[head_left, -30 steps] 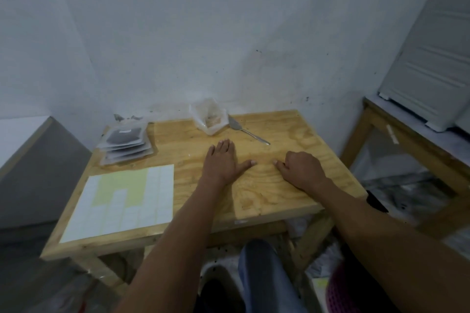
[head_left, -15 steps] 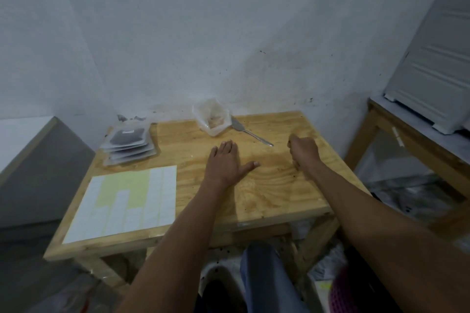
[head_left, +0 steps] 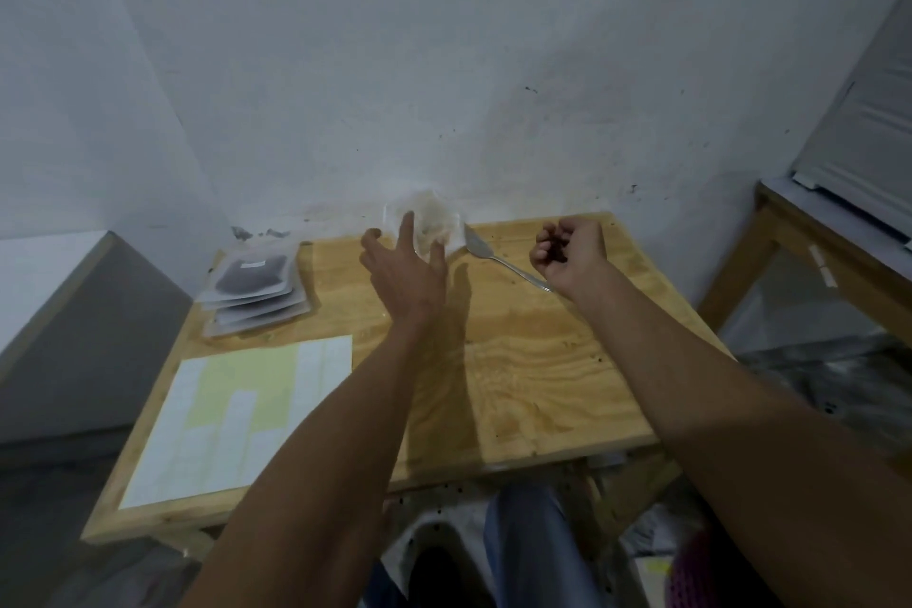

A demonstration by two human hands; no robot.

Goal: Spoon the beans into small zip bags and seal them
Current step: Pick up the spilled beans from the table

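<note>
1. Both our hands have left the worktop (head_left: 543, 385) and risen toward the far edge.
2. Our left hand (head_left: 404, 267), fingers spread and holding nothing, reaches at the bean bag (head_left: 432, 225) just beyond it by the wall.
3. Our right hand (head_left: 567, 257) hangs loosely curled, empty, above the spoon (head_left: 493, 257) handle; its long axis runs from the bag toward that hand.
4. Zip bags (head_left: 254, 291) sit stacked far left.
</note>
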